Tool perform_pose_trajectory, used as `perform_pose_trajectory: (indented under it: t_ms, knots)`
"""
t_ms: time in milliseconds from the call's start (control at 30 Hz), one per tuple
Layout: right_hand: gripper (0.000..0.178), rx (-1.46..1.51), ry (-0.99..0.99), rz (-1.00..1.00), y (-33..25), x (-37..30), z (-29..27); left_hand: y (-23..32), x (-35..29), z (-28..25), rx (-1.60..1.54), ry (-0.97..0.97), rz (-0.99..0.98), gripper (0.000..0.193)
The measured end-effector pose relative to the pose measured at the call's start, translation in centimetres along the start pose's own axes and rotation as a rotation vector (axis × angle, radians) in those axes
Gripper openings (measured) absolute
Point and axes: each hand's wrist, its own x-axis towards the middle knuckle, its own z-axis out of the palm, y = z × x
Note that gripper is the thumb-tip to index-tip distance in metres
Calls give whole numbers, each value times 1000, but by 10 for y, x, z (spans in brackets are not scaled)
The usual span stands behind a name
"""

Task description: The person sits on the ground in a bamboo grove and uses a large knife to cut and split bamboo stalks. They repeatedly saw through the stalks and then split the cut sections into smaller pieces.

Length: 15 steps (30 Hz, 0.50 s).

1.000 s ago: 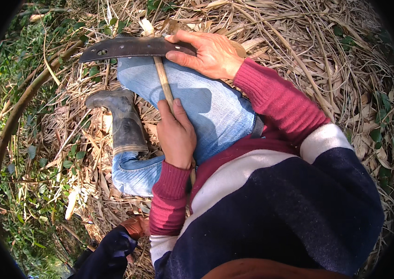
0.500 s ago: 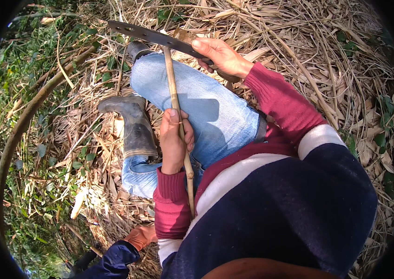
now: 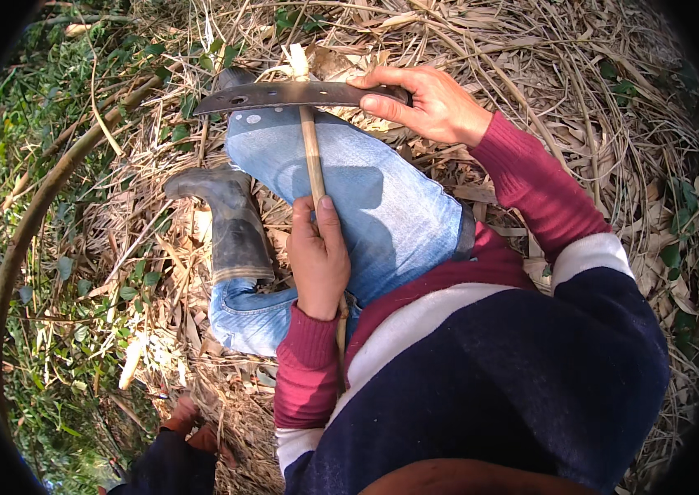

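My right hand (image 3: 436,103) is closed round one end of a dark flat metal blade (image 3: 291,95) with several holes along it. The blade lies crosswise over a thin wooden stick (image 3: 313,153), near its far end, which shows pale, freshly cut wood above the blade. My left hand (image 3: 321,260) grips the stick lower down, thumb pressed along it. From there the stick runs back past my left wrist toward my body. Beneath the stick and blade is my bent knee in blue jeans (image 3: 399,186).
Dry leaves and stalks (image 3: 531,49) cover the ground. A dark rubber boot (image 3: 238,219) lies left of my knee. A long curved branch (image 3: 36,214) arches on the left before green plants (image 3: 94,363). At lower left are another person's orange-covered hands (image 3: 188,425) and dark sleeve.
The blade has moved nearer to me and turned level across the stick, whose pale cut end now shows beyond it. My left hand has rolled over. The other person's hands have shifted left.
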Motion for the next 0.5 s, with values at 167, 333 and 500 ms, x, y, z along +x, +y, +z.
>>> perform_pose_trajectory:
  t_ms: [167, 333, 500]
  knots:
    - [51, -79, -59, -20, -1, 9, -12, 18, 0, 1, 224, 40, 67, 21]
    - [54, -78, -27, 30, -8, 14, -1, 17, 0, 7, 300, 80, 74, 21]
    - [60, 80, 180, -117, -5, 11, 23, 5, 0, 10, 145, 128, 145, 23]
